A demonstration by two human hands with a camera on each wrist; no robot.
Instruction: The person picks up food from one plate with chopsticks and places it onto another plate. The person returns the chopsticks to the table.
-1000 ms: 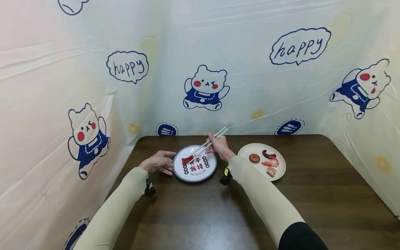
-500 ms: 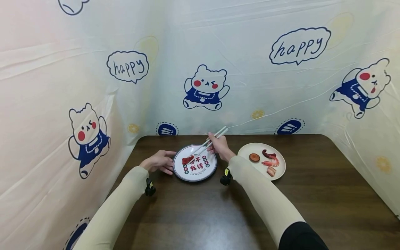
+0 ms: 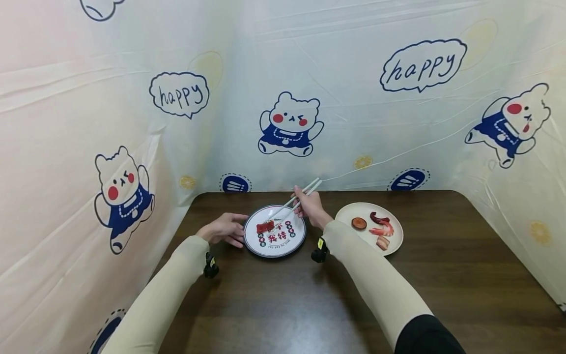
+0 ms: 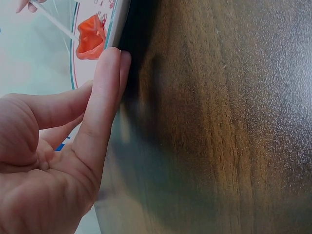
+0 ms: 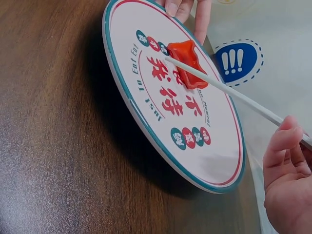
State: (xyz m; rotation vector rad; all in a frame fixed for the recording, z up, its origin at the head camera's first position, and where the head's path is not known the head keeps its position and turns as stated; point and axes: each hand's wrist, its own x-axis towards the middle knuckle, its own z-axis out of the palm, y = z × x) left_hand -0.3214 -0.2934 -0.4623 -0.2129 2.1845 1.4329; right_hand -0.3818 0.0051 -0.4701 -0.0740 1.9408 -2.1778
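Chopsticks have parted at red food on the plate — right grip pinching them, left grip uncurled at its rim.

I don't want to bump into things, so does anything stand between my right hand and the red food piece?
Nothing visible blocks the way. Between your right hand and the red food piece, only the chopsticks you hold extend over the printed plate. The cream plate lies on the hand's other side.

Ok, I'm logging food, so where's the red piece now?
In the head view, the red piece is left of centre on the printed plate, near the left hand; in the right wrist view, a chopstick crosses it.
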